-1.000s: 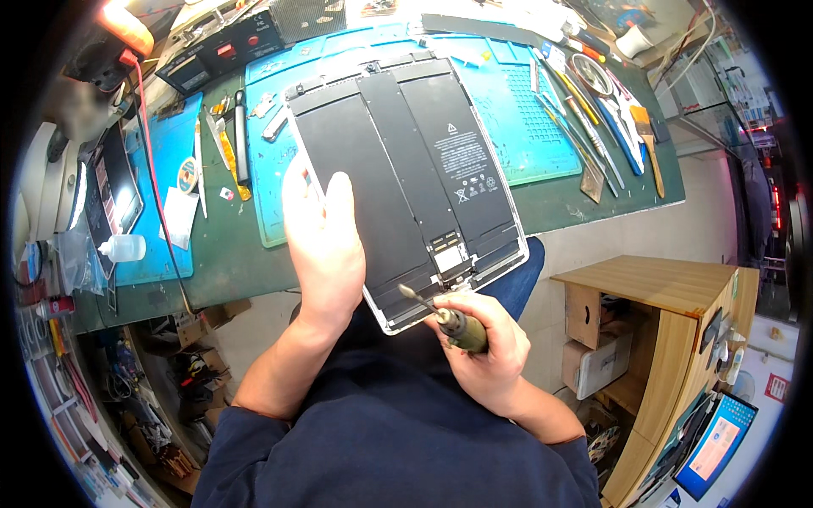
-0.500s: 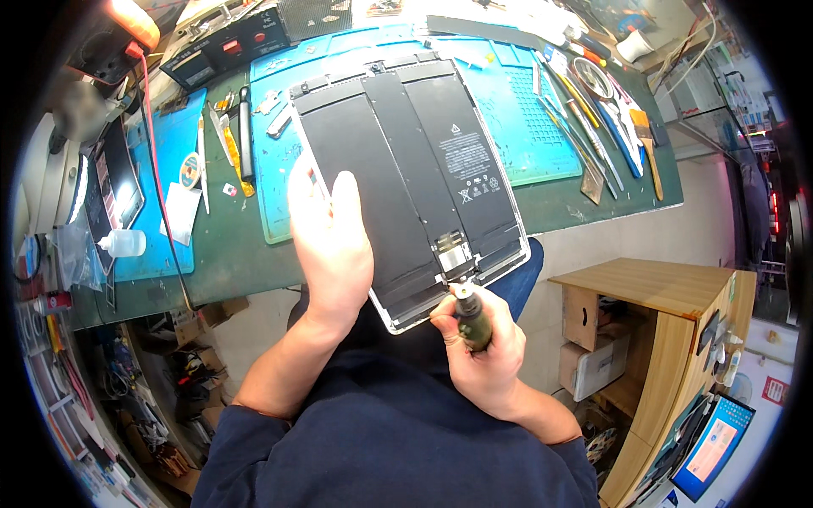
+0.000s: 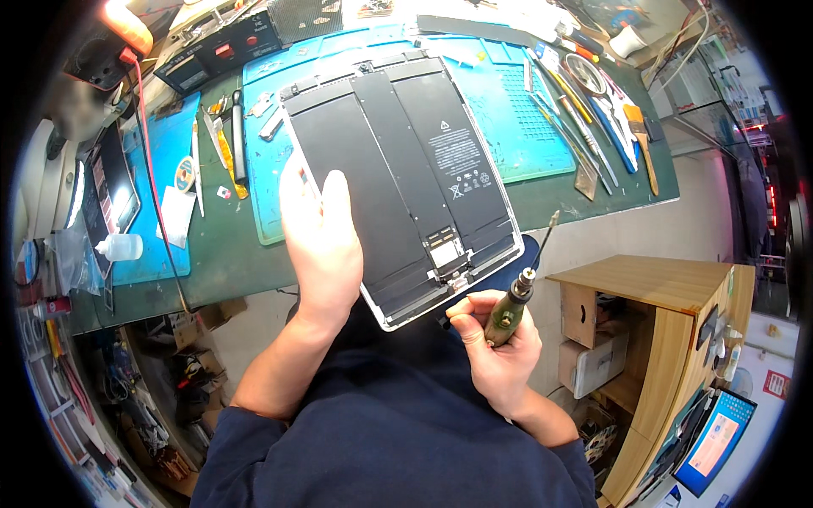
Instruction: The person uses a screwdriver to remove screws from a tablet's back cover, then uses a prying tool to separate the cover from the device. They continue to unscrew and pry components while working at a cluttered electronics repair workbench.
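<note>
My left hand (image 3: pixel 320 241) grips the left edge of an opened tablet (image 3: pixel 398 186), its thumb lying over the black battery cells. The tablet is tilted past the bench's front edge, above my lap. Near its lower edge a small silver part (image 3: pixel 445 248) and connectors show. My right hand (image 3: pixel 508 347) is closed around a green-handled tool (image 3: pixel 505 320) with a metal collar and a long thin shaft (image 3: pixel 549 240) pointing up and away. The tool stands apart from the tablet, to the right of its lower corner. Something small and dark shows by my right fingertips; I cannot make it out.
Blue mats (image 3: pixel 533 140) cover much of the green bench. Tweezers, picks and a brush (image 3: pixel 643 157) lie at the right. A small bottle (image 3: pixel 120 246), a red cable (image 3: pixel 146 135) and a black power unit (image 3: pixel 218 52) are on the left. A wooden cabinet (image 3: pixel 648 284) stands right.
My right hand has drawn the green-handled tool away from the tablet's lower edge, to the right, and its shaft now shows. The tablet, still in my left hand, has shifted slightly left in view.
</note>
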`<state>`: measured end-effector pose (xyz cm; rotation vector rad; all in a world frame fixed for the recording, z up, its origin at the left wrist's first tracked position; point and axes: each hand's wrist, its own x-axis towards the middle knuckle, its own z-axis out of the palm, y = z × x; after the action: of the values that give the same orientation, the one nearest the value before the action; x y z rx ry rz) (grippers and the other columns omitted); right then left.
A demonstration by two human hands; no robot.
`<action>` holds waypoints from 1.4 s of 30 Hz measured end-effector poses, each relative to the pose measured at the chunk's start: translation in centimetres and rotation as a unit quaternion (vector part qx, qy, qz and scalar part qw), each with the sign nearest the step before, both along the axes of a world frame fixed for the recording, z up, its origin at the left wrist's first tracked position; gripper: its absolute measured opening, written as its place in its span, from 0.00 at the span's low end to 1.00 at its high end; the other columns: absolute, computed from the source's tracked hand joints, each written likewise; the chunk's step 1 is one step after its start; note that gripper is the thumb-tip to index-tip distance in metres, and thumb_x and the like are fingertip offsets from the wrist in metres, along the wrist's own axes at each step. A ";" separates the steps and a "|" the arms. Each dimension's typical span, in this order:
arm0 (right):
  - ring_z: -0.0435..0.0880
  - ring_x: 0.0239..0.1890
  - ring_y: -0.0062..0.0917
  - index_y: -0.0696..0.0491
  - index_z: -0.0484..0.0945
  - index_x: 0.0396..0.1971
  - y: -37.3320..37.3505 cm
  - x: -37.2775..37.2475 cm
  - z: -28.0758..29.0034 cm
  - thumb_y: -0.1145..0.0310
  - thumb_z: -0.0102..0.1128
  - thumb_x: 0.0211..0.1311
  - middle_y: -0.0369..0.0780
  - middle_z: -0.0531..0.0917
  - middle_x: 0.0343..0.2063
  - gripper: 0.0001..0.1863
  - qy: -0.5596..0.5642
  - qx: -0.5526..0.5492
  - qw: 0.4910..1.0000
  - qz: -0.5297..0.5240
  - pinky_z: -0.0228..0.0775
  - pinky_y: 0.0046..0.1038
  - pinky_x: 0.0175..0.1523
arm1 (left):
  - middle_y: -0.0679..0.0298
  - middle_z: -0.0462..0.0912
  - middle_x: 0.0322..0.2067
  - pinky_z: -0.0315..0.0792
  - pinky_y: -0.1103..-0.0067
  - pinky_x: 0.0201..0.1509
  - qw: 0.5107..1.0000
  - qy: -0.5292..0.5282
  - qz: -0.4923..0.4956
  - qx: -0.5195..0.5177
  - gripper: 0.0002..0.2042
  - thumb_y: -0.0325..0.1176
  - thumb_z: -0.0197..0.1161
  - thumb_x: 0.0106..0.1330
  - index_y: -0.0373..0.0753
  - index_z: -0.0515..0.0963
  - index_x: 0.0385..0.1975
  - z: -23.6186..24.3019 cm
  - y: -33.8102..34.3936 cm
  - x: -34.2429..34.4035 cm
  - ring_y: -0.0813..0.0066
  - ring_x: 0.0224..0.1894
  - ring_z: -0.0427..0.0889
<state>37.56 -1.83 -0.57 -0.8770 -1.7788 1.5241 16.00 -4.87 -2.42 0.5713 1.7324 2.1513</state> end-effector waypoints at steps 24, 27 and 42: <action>0.86 0.35 0.25 0.59 0.73 0.56 6.1 3.4 -0.1 0.80 0.59 0.73 0.44 0.82 0.43 0.15 0.118 -0.109 0.974 -0.162 0.71 0.17 0.26 | 0.55 0.77 0.61 0.69 0.75 0.67 0.999 -0.026 -0.021 -0.024 0.19 0.24 0.51 0.80 0.28 0.65 0.67 0.6 -0.5 -0.3 0.72 0.61 0.77; 0.87 0.36 0.24 0.60 0.74 0.54 7.1 3.3 0.2 0.81 0.59 0.72 0.44 0.82 0.43 0.13 0.118 -0.111 0.971 -0.175 0.69 0.16 0.24 | 0.55 0.78 0.60 0.70 0.75 0.67 0.999 -0.029 -0.024 -0.023 0.18 0.24 0.51 0.80 0.29 0.65 0.67 0.8 -0.4 -0.3 0.73 0.60 0.78; 0.90 0.44 0.19 0.58 0.78 0.54 15.7 3.6 2.1 0.78 0.63 0.70 0.41 0.89 0.44 0.15 -0.011 0.055 0.970 -0.235 0.72 0.16 0.27 | 0.56 0.77 0.60 0.70 0.76 0.65 0.998 -0.047 -0.028 -0.001 0.19 0.24 0.51 0.80 0.29 0.64 0.68 0.5 -0.4 -0.1 0.75 0.59 0.77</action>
<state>41.12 13.90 1.57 -1.1630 -1.5115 1.1033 15.93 -5.31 -1.91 0.5043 1.6487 2.1029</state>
